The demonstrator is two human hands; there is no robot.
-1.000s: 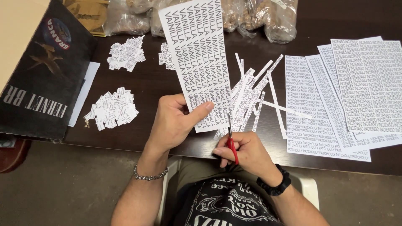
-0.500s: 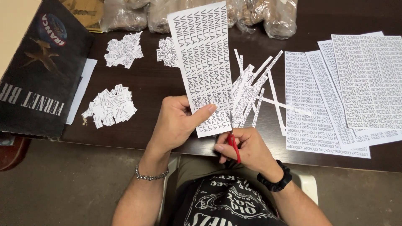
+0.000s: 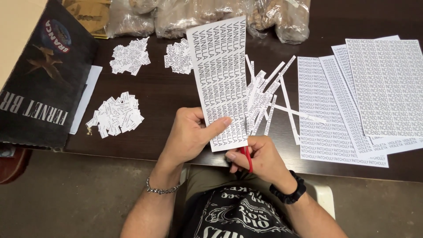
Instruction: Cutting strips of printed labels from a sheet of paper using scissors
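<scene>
My left hand (image 3: 192, 134) pinches the lower edge of a tall white printed sheet (image 3: 222, 75) and holds it upright over the dark table (image 3: 163, 97). My right hand (image 3: 257, 158) grips red-handled scissors (image 3: 247, 156) at the sheet's lower right corner, the blades hidden behind the paper. A heap of cut paper strips (image 3: 266, 94) lies just right of the sheet.
Small piles of cut labels (image 3: 115, 114) lie left, with more labels (image 3: 130, 55) and another pile (image 3: 178, 56) farther back. Several printed sheets (image 3: 365, 97) overlap at right. A black carton (image 3: 39, 83) sits at left, clear bags (image 3: 211, 11) along the back edge.
The sheet and both hands have shifted slightly right and nearer to me; the scissors stay at the sheet's bottom right edge.
</scene>
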